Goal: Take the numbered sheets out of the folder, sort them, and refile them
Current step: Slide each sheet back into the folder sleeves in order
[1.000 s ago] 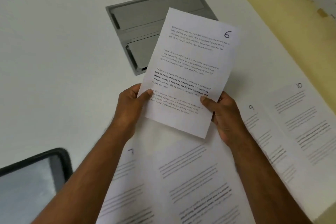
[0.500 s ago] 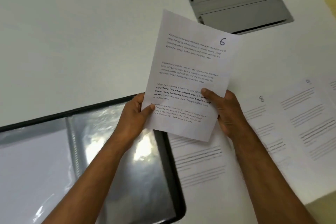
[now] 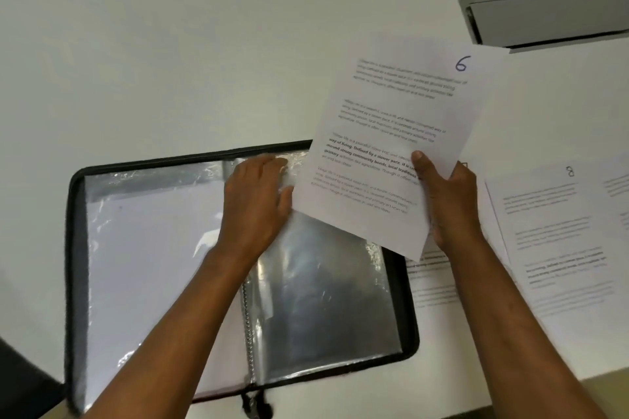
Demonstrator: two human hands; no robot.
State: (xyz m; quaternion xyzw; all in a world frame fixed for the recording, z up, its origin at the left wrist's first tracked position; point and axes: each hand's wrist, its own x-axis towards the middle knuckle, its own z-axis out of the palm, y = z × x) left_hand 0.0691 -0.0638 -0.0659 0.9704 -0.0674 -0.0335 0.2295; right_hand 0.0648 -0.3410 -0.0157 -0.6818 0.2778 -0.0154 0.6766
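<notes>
refiling is the step: sheet 6 (image 3: 398,146) hangs right of centre, pinched by the right hand (image 3: 449,201), while the left hand (image 3: 255,204) lies spread on the open folder (image 3: 73,248) at lower left. next, likely, opening a sleeve (image 3: 323,299) and sliding it in squarely.

Matt paper sheet (image 3: 401,133), glossy crinkled plastic sleeves (image 3: 323,299), smooth matt white table (image 3: 170,44)

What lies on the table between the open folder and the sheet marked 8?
In the head view, another printed sheet lies flat between the folder and the sheet marked 8; its number is hidden behind the right hand holding sheet 6.
</notes>
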